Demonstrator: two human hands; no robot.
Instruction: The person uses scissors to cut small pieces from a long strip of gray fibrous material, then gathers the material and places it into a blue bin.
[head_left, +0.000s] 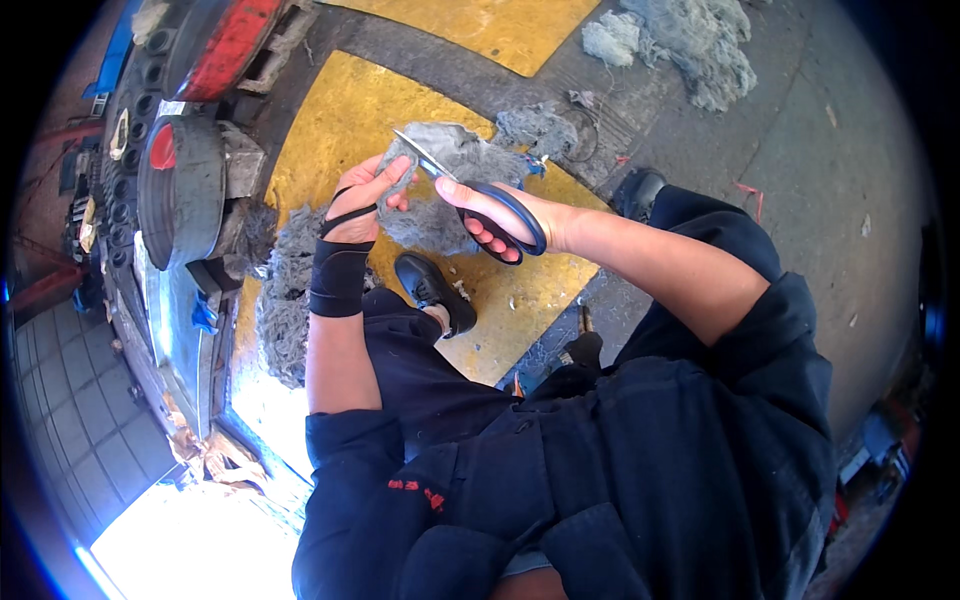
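Note:
Large scissors with dark handles (522, 212) are in my right hand (510, 215), its fingers through the loops. Their blades (424, 155) point up and to the left, beside a piece of grey fluffy fibre (398, 160). My left hand (372, 195), with a black wrap at the wrist, pinches that piece between thumb and fingers near the blades. Whether the blades touch the fibre I cannot tell. Behind and below both hands lies a larger grey fibre clump (440, 220) on a yellow floor panel (335, 110).
More grey fibre (290, 290) is heaped left of my legs, and another pile (700, 45) lies at the far right. A round dark drum-like part (190, 190) and a red piece (235, 50) stand at the left. My black shoe (432, 285) rests on the yellow panel.

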